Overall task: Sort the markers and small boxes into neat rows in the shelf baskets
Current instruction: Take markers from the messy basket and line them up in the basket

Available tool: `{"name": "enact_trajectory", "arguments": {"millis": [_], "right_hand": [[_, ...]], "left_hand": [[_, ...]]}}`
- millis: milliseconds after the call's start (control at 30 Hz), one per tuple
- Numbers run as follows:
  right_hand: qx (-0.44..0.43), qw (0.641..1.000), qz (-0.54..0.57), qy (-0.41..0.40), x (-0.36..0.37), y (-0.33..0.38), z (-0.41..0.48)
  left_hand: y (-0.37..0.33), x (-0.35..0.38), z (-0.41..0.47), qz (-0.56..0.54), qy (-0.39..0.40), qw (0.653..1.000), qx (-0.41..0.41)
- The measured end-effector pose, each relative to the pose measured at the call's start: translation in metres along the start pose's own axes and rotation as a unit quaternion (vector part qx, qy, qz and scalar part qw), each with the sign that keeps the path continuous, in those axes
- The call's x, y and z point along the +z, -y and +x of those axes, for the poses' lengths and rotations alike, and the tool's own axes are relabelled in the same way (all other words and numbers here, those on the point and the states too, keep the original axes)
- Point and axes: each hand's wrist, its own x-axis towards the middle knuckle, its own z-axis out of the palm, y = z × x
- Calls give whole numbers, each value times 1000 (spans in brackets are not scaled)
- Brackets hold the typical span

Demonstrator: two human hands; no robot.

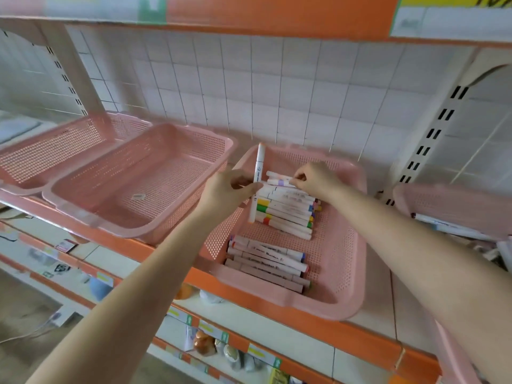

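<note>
- The left hand point(230, 189) reaches over the left wall of the basket point(357, 245). Its thumb and fingers are clamped on the upright marker point(259, 162), pinching it about halfway down.
- The upright marker is white and stands nearly vertical. Its top rises above the basket's back rim, and its lower end sits at the left end of the back row point(288, 214).
- The right hand point(315, 180) is at the back of the basket. Its fingers are curled together and pinch the right end of the purple marker point(278, 182).
- The purple marker is white with a purple band. It lies crosswise at the rear of the back row, with one more white marker just behind it.
- The back row holds markers lying side by side across the basket, with yellow, green and red bands at their left ends.
- The front row point(268, 261) lies nearer the camera, apart from the back row. Its markers are stacked side by side, and some are brownish.
- The basket sits on the shelf point(166, 253), which has an orange front edge.
- The left basket point(83, 206) stands just beside it, with a small tag point(137, 196) on its floor.
- The far basket point(41, 159) touches the left basket on its left.
- The right basket point(454, 206) stands at the frame's right edge. Its contents are too blurred to tell.
</note>
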Motion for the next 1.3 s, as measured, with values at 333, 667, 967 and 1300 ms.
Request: {"name": "enact_trajectory", "arguments": {"millis": [333,667,967,1300], "right_hand": [[1,999,-40,9,7,-13,6],[-108,959,256,46,-15,46,-17],[-101,929,335,118,-18,46,-19],[-97,931,220,274,-17,43,-23]], "left_hand": [[-3,1,-1,-17,-1,1000,-17],[-3,0,-1,-14,19,1000,-14],[-2,-1,-1,-40,-47,998,2],[3,-3,0,-27,-41,999,-4]]}}
